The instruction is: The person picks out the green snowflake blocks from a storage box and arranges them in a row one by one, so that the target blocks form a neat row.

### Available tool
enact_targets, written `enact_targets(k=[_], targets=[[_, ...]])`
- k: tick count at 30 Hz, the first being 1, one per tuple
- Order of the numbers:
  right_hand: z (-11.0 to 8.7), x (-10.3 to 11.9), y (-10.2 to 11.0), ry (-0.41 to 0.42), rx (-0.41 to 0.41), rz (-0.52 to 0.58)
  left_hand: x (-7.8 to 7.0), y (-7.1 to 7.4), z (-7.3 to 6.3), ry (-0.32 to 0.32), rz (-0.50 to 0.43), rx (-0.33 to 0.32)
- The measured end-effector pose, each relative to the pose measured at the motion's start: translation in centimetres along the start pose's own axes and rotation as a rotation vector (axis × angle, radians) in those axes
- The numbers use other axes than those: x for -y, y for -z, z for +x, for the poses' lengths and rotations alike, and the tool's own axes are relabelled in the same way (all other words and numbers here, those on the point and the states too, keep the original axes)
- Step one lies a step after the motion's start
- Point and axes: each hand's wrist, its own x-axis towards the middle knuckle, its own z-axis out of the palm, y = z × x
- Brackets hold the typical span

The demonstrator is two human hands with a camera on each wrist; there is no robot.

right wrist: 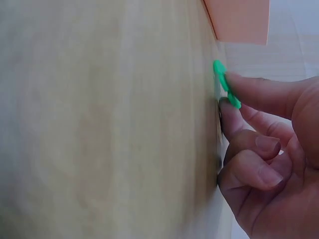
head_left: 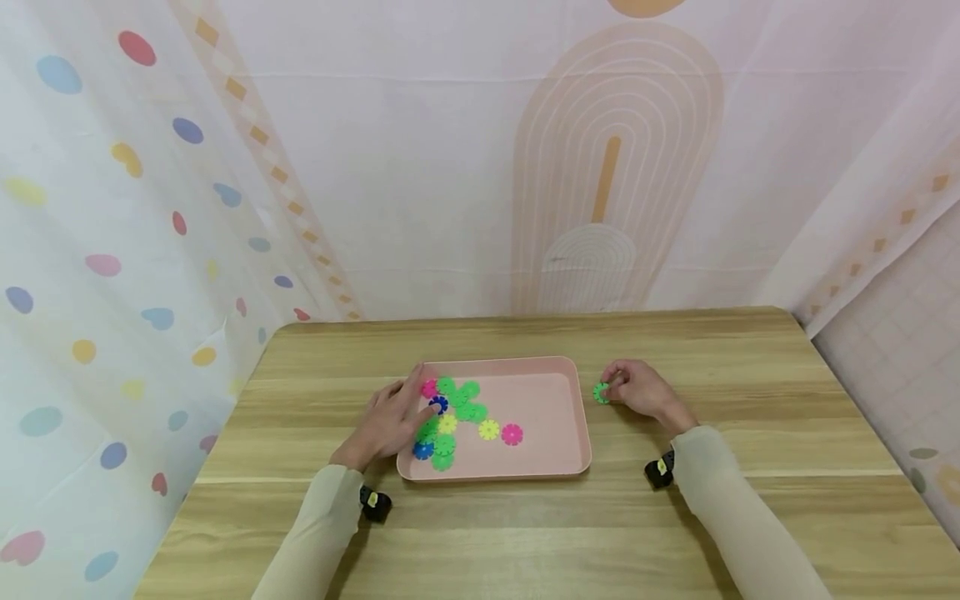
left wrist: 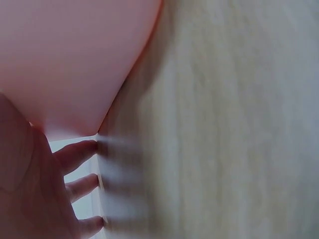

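Green disc is pinched in the right-hand grip toward the far edge of the bench, beside a pink tray of discs; over its left rim, the left-hand grip is held unclenched.

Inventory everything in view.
table: one, tan, foreground
tray: one, pink, on table
green discs: several, green, overlapping, tray's left half
yellow discs: two, yellow, in tray
pink discs: two, pink, in tray
blue discs: two, blue, tray's left
held disc: one, green, right of tray
backdrop: count unclear, pale, behind table
wrist cameras: two, black, at wrists
sleeves: two, pale, on forearms
left hand: one, over tray's left edge
right hand: one, pinching held disc
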Motion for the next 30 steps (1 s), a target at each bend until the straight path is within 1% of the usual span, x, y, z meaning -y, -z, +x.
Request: enact_targets(k=[4, 9, 15, 20, 24, 26, 30], targets=[[0.1, 0.1, -0.1, -0.001, -0.028, -0.034, 0.1, -0.1, 0.0, 0.005, 0.000, 0.000], [0.3, 0.0, -0.2, 0.016, -0.041, -0.055, 0.1, -0.1, -0.1, -0.003, -0.001, -0.008], [0.3, -0.3, -0.2, 0.028, -0.033, -0.059, -0.1, 0.0, -0.2, -0.017, 0.009, -0.021], [0.1, -0.2, -0.1, 0.008, -0.020, -0.067, -0.3, 0.2, -0.3, -0.026, 0.016, -0.026], [0.1, 0.1, 0.0, 0.002, 0.000, -0.081, -0.2, 0.2, -0.3, -0.021, 0.000, -0.021], [0.3, 0.4, 0.2, 0.014, 0.007, -0.096, -0.2, 0.3, -0.3, -0.014, -0.013, -0.017], [0.6, 1.6, 0.5, 0.066, -0.003, -0.151, -0.1, 0.3, -0.3, 0.002, -0.053, -0.010]])
